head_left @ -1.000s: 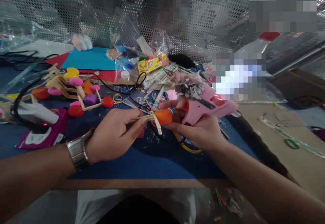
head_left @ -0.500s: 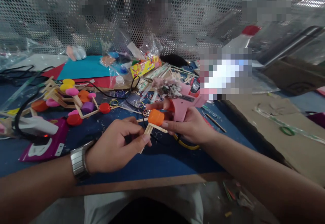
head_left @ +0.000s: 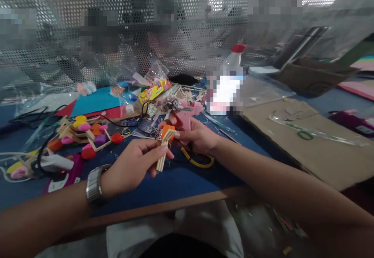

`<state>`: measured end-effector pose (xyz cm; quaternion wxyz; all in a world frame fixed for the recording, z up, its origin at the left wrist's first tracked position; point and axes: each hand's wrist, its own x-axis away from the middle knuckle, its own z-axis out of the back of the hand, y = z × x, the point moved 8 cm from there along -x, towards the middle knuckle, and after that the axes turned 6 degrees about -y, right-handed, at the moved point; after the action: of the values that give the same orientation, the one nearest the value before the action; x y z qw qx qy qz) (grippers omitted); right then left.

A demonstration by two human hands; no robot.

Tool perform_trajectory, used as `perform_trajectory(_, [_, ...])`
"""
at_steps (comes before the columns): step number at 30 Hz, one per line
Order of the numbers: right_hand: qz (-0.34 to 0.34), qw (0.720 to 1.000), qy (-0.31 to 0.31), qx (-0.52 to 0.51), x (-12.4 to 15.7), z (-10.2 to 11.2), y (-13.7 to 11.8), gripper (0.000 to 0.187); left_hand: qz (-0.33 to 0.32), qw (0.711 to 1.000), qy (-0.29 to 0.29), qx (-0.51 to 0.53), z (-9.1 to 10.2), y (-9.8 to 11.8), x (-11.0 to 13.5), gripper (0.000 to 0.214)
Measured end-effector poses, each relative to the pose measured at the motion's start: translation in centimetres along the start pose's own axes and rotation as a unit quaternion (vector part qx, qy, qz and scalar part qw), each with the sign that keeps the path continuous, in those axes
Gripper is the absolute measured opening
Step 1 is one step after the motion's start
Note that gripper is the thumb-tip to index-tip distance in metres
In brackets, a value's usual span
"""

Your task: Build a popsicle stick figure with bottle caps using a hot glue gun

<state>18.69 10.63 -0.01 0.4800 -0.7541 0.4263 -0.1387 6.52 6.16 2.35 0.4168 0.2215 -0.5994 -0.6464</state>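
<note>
My left hand [head_left: 137, 163], with a metal watch on its wrist, pinches a small bundle of wooden sticks [head_left: 163, 153] that stands nearly upright. An orange bottle cap [head_left: 166, 130] sits on the sticks' top end. My right hand [head_left: 196, 136] grips a pink glue gun [head_left: 184, 117], and its fingertips touch the cap and the sticks. Both hands hover over the blue table cover [head_left: 175, 180] near the front edge.
A stick frame with coloured caps [head_left: 87, 135] lies at the left, beside a white plug with black cables [head_left: 55, 162]. Behind lie loose sticks, plastic bags, a yellow box [head_left: 153, 90] and a glue bottle [head_left: 230, 78]. Brown cardboard [head_left: 306, 145] covers the right. A yellow band [head_left: 198, 162] lies under my hands.
The sticks have swung from lying sideways to nearly upright, with the cap now on top. The view has pulled back and turned right; both hands stay on their things.
</note>
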Motion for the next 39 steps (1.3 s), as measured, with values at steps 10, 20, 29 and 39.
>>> perform_trajectory(10, [-0.003, 0.999, 0.019, -0.034, -0.4, 1.0, -0.2, 0.047, 0.011, 0.978, 0.030, 0.206, -2.1, -0.1, -1.4, 0.042])
perform_trajectory(20, [-0.044, 0.998, 0.049, -0.017, -0.1, 1.3, 1.0, 0.048, 0.015, 0.969, 0.032, 0.244, -2.3, -0.9, -1.4, 0.036])
perform_trajectory(29, [-0.064, 0.995, 0.074, 0.010, 0.1, 1.9, 1.6, 0.041, -0.005, 0.965, 0.023, 0.260, -2.3, -1.0, -1.4, 0.029])
perform_trajectory(39, [-0.064, 0.995, 0.075, 0.004, -0.2, 1.8, 1.7, 0.047, 0.010, 0.962, 0.025, 0.272, -2.3, -0.9, -1.4, 0.027])
